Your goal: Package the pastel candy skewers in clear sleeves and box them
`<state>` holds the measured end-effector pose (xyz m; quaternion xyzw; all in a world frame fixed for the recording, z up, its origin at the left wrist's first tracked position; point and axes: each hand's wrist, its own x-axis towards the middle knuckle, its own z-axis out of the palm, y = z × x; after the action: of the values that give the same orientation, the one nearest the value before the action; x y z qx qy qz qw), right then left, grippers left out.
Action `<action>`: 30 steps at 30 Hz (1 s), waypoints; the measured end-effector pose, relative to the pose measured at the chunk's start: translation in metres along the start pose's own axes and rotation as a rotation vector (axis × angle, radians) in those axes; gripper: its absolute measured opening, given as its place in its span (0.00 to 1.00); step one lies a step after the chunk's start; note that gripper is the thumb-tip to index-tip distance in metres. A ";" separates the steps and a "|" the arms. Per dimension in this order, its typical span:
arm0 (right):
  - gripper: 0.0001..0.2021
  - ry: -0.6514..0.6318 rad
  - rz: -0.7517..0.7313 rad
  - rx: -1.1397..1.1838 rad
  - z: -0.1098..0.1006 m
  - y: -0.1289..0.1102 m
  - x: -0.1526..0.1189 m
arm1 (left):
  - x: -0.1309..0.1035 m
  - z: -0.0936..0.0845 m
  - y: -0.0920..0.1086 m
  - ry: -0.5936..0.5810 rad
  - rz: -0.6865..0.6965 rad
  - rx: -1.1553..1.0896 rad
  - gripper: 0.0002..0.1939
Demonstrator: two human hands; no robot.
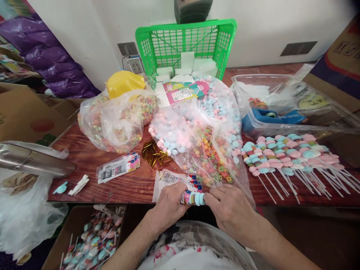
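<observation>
My left hand point(171, 202) and my right hand point(228, 205) meet at the table's front edge, with a short candy skewer point(194, 198) between them. Its pieces are blue and pink. The left fingers close round its pink end, and the right fingers pinch its blue end. Just behind the left hand lie printed clear wrappers point(171, 181). Beyond the hands is an open bag of coloured candy rings point(215, 157), beside a bag of pink and blue candies point(180, 129). Gold twist ties point(154, 153) lie left of these bags.
Many candy skewers point(292, 153) lie at the right, before a clear bin point(261, 127) with a blue tape dispenser point(275, 116). A green basket point(185, 28) stands at the back. At the left are a steel flask point(33, 160), more wrappers point(118, 168) and a box of wrapped candies point(56, 240) below.
</observation>
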<state>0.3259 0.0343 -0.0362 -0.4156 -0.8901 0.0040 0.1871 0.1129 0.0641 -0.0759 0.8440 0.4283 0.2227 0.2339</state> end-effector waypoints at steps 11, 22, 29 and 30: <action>0.12 0.035 -0.028 -0.018 -0.013 0.021 0.004 | -0.004 0.002 -0.005 -0.054 -0.068 0.004 0.12; 0.08 -0.157 -0.012 -0.014 -0.002 0.014 0.011 | 0.000 0.005 0.009 -0.119 -0.119 -0.085 0.11; 0.06 -0.236 0.016 0.042 0.002 0.007 0.025 | -0.001 0.005 0.006 -0.114 -0.244 -0.212 0.14; 0.06 -0.209 0.014 0.072 0.001 0.009 0.024 | -0.002 0.004 0.006 -0.110 -0.263 -0.228 0.14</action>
<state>0.3182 0.0585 -0.0309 -0.4122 -0.9010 0.0806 0.1081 0.1182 0.0586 -0.0756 0.7596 0.4935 0.1910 0.3783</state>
